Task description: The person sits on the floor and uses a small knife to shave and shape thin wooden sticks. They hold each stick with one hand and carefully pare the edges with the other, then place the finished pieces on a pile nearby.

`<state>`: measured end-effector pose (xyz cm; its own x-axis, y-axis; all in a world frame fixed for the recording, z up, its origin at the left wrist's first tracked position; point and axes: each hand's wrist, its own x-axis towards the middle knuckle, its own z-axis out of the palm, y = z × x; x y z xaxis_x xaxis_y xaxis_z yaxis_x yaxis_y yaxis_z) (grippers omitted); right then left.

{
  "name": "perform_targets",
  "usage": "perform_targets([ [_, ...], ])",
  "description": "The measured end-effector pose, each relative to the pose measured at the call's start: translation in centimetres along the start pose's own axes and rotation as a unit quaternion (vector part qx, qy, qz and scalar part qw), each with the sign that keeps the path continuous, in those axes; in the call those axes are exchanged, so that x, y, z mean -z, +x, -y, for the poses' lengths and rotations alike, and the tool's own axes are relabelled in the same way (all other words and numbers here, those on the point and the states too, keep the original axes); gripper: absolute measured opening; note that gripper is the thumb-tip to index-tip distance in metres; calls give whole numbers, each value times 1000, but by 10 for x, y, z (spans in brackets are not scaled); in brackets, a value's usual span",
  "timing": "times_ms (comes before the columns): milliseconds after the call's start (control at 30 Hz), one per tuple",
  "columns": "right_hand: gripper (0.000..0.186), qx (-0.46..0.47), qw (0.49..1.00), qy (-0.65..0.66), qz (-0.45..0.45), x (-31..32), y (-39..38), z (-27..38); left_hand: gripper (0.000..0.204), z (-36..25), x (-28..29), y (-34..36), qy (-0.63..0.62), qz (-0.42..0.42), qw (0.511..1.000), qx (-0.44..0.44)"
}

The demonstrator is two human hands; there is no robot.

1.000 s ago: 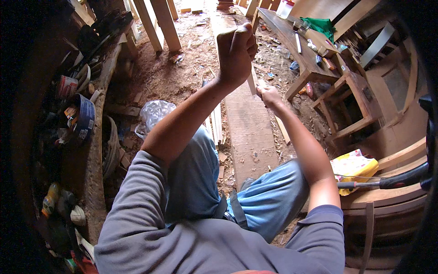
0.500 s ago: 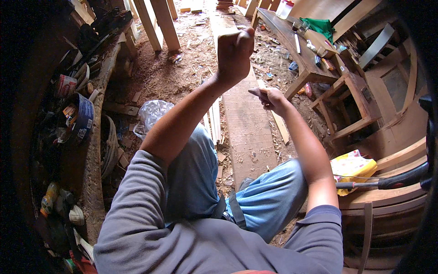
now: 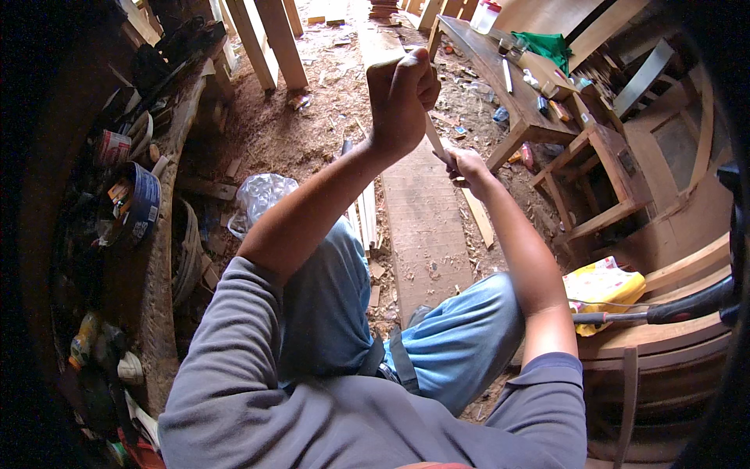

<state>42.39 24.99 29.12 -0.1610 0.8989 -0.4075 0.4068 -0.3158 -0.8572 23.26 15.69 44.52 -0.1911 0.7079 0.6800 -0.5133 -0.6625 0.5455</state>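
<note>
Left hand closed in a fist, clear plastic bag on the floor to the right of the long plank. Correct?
Wrong side: the head view shows the clear plastic bag on the floor left of the long plank. Left hand is fisted, yes.

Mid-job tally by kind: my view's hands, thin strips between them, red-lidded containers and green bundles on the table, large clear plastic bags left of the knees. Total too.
Left hand and right hand: 2
Thin strip: 1
Red-lidded container: 1
Green bundle: 1
Clear plastic bag: 1
Total: 6
</note>
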Motion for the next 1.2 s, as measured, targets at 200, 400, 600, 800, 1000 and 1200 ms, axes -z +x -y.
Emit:
perform_targets([
  [200, 42, 1, 996, 82, 43, 0, 7, -9, 54, -1, -15, -19, 30, 65, 997, -1],
  [400, 41, 0, 991, 129, 35, 6, 13, -12, 54, -6, -23, -32, 88, 103, 991, 5],
  [600, 34, 31, 979, 203, -9, 2, 14, -12, 52, -5, -26, -34, 116, 119, 986, -11],
  [800, 33, 26, 977, 201, -62, 2, 7, -3, 54, -6, -23, -30, 94, 94, 991, 2],
  [1000, 31, 22, 973, 210, -97, -2, 5, 1, 53, -6, -21, -26, 24, 82, 996, -9],
  [1200, 27, 28, 956, 271, -107, 2, 7, 4, 52, -3, -18, -23, 68, 104, 992, -27],
])
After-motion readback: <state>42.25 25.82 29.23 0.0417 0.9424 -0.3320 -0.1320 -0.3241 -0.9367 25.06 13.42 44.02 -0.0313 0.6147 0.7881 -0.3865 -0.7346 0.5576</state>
